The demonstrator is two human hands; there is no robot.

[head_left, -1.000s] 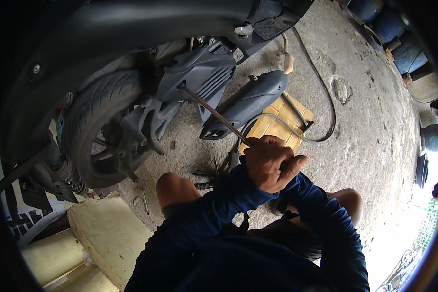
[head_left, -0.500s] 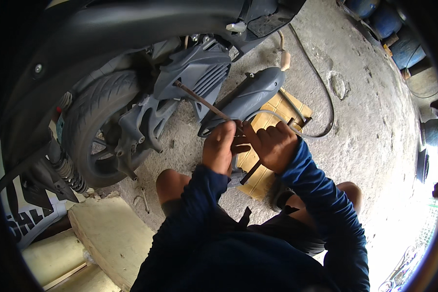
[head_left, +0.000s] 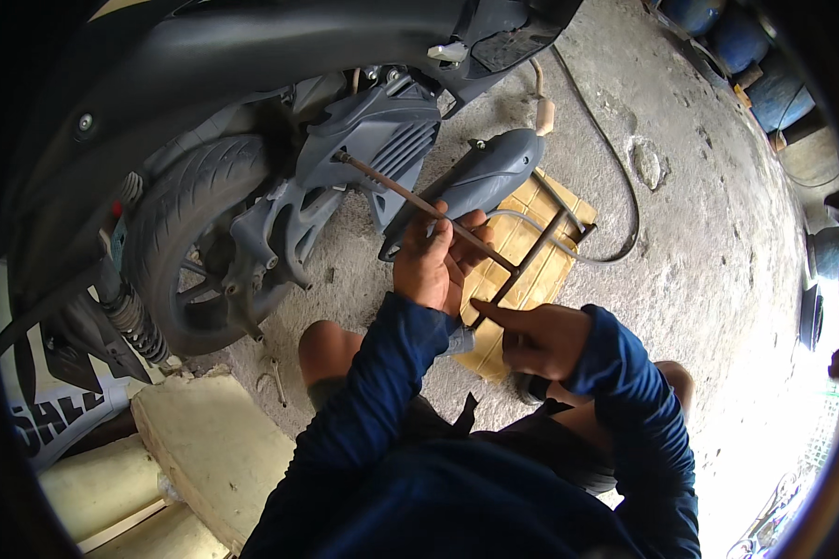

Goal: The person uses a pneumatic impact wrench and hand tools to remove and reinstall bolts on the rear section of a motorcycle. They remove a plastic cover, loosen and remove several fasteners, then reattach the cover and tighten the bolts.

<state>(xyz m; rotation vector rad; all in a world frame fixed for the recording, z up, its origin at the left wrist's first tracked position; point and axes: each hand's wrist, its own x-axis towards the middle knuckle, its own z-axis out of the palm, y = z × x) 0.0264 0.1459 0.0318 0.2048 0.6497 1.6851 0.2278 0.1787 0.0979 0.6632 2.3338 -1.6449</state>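
Observation:
A long T-handle wrench (head_left: pixel 396 189) reaches from a recess in the grey ribbed engine cover (head_left: pixel 373 140) of a scooter toward me. My left hand (head_left: pixel 435 259) is loosely curled around the middle of its shaft, thumb and fingers on either side. The crossbar stands at a slant, its near end by my right hand (head_left: pixel 543 340). There the index finger is stretched out against the bar and the other fingers are bent, without wrapping it. Contact at the wrench's tip is hidden inside the recess.
Beside the rear wheel (head_left: pixel 191 242) hangs a coil shock absorber (head_left: pixel 132 326). A grey elongated cover (head_left: pixel 480 182) lies near a yellow panel (head_left: pixel 541 247). A hose (head_left: pixel 625 177) crosses the concrete floor. A small wrench (head_left: pixel 279 382) and pale foam block (head_left: pixel 210 447) lie left of my knee.
My hands have moved apart. The right dropped from beside the left to the crossbar's near end; the left opened somewhat on the shaft. The crossbar has turned and shows more fully.

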